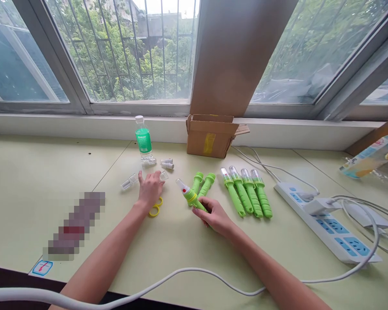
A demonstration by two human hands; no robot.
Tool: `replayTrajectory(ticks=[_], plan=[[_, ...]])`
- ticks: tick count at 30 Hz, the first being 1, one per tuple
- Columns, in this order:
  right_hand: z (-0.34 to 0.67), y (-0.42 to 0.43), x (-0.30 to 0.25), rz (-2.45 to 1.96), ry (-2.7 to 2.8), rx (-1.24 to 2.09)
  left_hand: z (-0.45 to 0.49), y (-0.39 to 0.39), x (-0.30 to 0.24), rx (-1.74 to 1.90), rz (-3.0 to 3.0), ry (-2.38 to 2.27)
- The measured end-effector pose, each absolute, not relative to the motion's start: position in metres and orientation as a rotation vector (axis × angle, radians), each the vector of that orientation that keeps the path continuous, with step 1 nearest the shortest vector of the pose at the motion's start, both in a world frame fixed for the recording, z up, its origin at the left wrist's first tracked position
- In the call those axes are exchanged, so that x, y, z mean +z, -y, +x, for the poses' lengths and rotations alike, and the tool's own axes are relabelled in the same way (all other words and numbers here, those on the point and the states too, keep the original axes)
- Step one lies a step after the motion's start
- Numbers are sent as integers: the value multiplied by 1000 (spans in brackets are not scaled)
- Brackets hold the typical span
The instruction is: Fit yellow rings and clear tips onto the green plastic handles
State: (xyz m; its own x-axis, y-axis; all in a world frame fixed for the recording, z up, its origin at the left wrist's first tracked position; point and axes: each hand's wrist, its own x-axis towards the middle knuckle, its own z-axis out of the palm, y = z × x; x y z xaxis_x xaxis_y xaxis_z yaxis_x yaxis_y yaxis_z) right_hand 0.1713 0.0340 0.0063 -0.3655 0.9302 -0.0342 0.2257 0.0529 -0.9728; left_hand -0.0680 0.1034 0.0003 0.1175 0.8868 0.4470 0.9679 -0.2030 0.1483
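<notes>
My right hand [213, 216] is wrapped round the green handle of a light stick [190, 197], which has a yellow ring and a whitish tip with a red dot, tilted up to the left. At the fingertips of my left hand [149, 187] is a short clear plastic cap [164, 175], which the thumb side seems to pinch. Another clear cap [128, 182] lies left of that hand. Yellow rings [154, 211] rest by its wrist. Two green handles [207, 185] without tops lie beyond my right hand. Small white-and-clear pieces [167, 164] lie behind my left hand.
Several green light sticks with clear tops [247, 193] lie in a row at right. A power strip [326, 224] with cables is farther right. A water bottle [144, 140] and cardboard box [210, 137] stand at the back. A white cable [194, 270] crosses in front.
</notes>
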Motion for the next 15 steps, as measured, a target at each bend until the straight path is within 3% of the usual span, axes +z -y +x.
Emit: replayTrajectory(ticks=[9, 15], plan=[[171, -34, 7, -1206, 1695, 1325, -58, -86, 11, -1407, -2103, 1741], [170, -31, 5, -1180, 1711, 889, -55, -78, 21, -2023, -1985, 1725]])
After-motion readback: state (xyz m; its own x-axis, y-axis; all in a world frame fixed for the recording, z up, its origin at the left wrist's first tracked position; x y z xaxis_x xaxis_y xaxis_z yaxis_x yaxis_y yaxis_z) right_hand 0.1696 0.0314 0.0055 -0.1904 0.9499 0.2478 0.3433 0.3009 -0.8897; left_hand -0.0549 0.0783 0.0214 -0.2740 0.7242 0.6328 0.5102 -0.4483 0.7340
